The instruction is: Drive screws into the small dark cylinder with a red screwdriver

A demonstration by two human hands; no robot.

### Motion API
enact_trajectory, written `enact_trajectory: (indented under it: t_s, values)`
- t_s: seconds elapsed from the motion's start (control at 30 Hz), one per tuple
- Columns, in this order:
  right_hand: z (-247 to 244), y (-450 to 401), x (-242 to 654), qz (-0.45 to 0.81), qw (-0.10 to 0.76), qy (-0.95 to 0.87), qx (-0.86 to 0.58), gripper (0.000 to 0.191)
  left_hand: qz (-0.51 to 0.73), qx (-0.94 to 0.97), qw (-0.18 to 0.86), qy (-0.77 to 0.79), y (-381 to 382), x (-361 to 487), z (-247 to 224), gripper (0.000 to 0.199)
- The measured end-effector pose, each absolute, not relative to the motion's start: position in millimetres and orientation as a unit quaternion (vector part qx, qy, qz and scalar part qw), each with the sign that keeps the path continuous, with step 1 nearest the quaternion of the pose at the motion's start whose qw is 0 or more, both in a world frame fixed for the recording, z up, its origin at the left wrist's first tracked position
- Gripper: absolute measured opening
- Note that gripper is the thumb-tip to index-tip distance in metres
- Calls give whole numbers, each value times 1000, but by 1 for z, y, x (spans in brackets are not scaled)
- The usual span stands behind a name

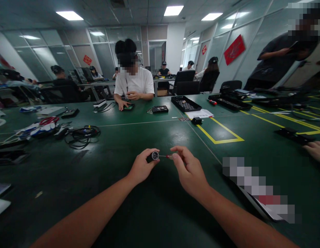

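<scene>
Between thumb and fingers, my left hand (143, 166) grips a small round metal part (155, 156) with a dark, hollow-looking face turned toward me. My right hand (189, 168) is closed on the handle of a thin screwdriver (168, 156), whose collar looks red. Its slim shaft points left, and the tip meets the side of the round part or lies very close to it. Both hands are raised a little over the green table (110, 193). What the part belongs to cannot be made out.
Tangled black cables (83, 136) lie at the left. A black tray of screws (186, 103), a small black block (196, 121) and yellow tape (229, 140) are ahead to the right. A blurred-out flat item (255, 193) lies near my right forearm. Across the table sits a co-worker (135, 82).
</scene>
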State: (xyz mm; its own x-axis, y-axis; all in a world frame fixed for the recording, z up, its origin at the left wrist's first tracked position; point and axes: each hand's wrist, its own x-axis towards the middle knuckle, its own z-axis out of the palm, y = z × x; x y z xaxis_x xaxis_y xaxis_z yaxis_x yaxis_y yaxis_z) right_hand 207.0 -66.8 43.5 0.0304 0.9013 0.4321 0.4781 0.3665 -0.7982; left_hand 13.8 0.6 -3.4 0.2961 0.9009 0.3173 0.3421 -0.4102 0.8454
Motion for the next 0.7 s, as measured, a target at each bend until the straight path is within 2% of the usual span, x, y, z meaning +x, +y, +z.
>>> enact_trajectory:
  t_s: [0.17, 0.4, 0.7]
  values:
    - [46, -66, 208, 201, 494, -668, -518, 18, 414, 731, 335, 426, 1, 14, -4, 33]
    - [45, -62, 208, 215, 477, -668, -529, 39, 415, 729, 338, 428, 1, 15, -3, 32]
    - [43, -61, 209, 200, 482, -669, -530, 23, 426, 719, 344, 428, 3, 13, -5, 32]
